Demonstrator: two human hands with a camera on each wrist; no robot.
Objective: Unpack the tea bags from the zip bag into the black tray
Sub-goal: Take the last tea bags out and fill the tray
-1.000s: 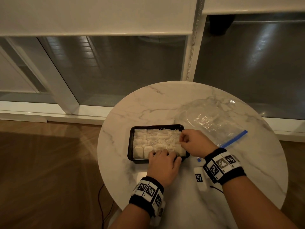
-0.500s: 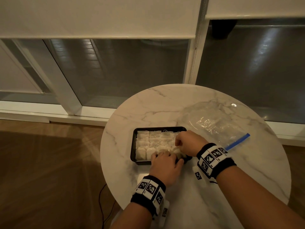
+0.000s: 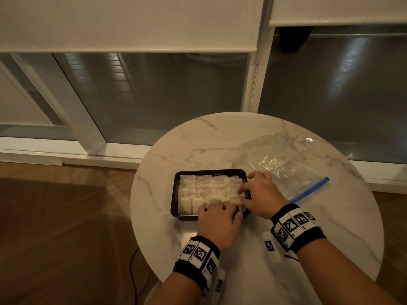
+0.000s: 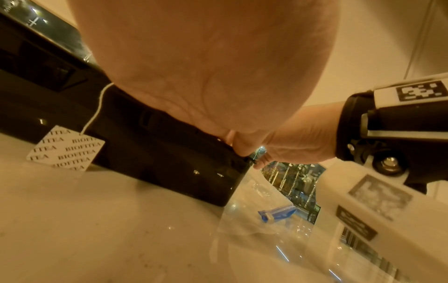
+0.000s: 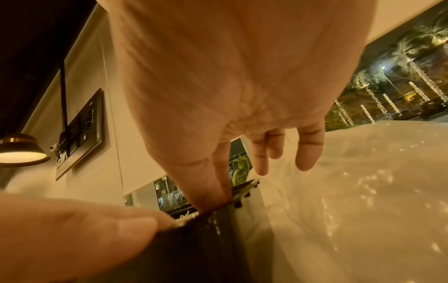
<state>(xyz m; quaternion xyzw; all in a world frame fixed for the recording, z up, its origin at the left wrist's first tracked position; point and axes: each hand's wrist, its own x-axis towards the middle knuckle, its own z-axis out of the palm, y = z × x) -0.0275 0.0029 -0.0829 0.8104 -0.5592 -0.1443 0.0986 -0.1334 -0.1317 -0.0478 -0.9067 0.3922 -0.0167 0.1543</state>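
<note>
The black tray [image 3: 174, 194] sits on the round marble table, packed with rows of white tea bags [image 3: 199, 188]. My left hand [image 3: 217, 213] lies over the tray's near edge, fingers resting on the front row of bags. My right hand [image 3: 251, 190] covers the tray's right side with its fingers spread and pressing on the bags. In the right wrist view its thumb and forefinger touch the tray rim [image 5: 238, 193]. One paper tag [image 4: 65, 148] hangs on its string outside the tray wall [image 4: 145, 145]. The clear zip bag [image 3: 284, 170] lies flat to the right.
The zip bag's blue strip [image 3: 310, 189] points toward the table's right edge, and its slider [image 4: 276, 212] lies near the tray's corner. The round table [image 3: 198, 142] stands by a window wall, with wooden floor to the left and a black cable below.
My right hand has gone from a curled posture to spread fingers pressing on the tea bags at the tray's right side. The left hand has stayed at the near edge.
</note>
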